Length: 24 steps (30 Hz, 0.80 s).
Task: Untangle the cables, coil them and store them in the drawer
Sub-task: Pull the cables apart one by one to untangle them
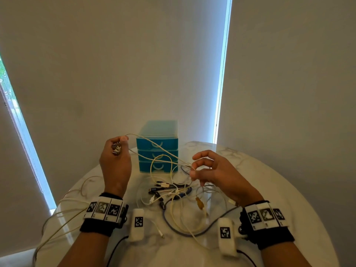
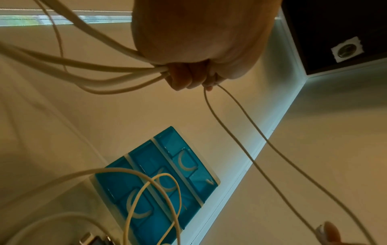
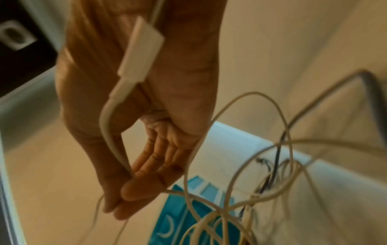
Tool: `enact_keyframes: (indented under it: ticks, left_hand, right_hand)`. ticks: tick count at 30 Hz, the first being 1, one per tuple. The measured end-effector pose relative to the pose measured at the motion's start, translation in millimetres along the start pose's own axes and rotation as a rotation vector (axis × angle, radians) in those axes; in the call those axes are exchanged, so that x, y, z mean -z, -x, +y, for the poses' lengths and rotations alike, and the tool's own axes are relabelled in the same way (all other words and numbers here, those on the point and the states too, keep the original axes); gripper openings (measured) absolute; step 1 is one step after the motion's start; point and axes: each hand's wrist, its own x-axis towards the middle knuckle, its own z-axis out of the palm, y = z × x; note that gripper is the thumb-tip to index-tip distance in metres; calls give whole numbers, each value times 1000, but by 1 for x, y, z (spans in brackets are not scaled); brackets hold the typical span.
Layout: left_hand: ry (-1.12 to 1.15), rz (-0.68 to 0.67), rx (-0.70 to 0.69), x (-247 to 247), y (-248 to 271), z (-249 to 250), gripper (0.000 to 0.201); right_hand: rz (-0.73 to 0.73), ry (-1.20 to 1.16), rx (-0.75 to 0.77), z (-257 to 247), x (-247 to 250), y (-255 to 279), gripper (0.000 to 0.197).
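Head view shows the left hand [image 1: 115,160] fisted round gathered loops of a cream cable [image 1: 154,145], light, limp and snag-prone, running to the right hand [image 1: 212,170], which pinches it above the tangle [image 1: 173,193]; best gripped near the plugs.

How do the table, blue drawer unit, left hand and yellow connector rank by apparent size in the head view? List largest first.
1. Table, by far.
2. Blue drawer unit and left hand: look alike, and the hand is nearer, so unranked.
3. Yellow connector.
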Motion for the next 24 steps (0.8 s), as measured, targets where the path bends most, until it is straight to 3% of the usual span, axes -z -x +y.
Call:
enact_keyframes:
  ticks: [4, 6, 10, 12, 16, 22, 24]
  left_hand:
    - [-58, -130, 125, -3, -2, -12, 22]
    - [-54, -167, 163, -3, 2, -11, 23]
    - [-1, -286, 87, 0, 9, 7, 19]
    - [-1, -460, 50, 1, 15, 19, 15]
    - [-175, -824, 0, -4, 31, 30, 32]
    - [-233, -1088, -103, -10, 39, 34, 28]
    - [-242, -1056, -150, -9, 37, 35, 30]
  right_hand:
    - [-48, -509, -32, -3, 0, -3, 40]
    - [-22, -628, -14, 1, -2, -7, 43]
    - [135, -514, 85, 9, -10, -12, 52]
    - [214, -465, 123, 9, -15, -12, 50]
    - [298, -398, 183, 3, -26, -10, 37]
    - [322, -156, 252, 1, -47, -7, 28]
    - [324, -141, 251, 2, -47, -10, 37]
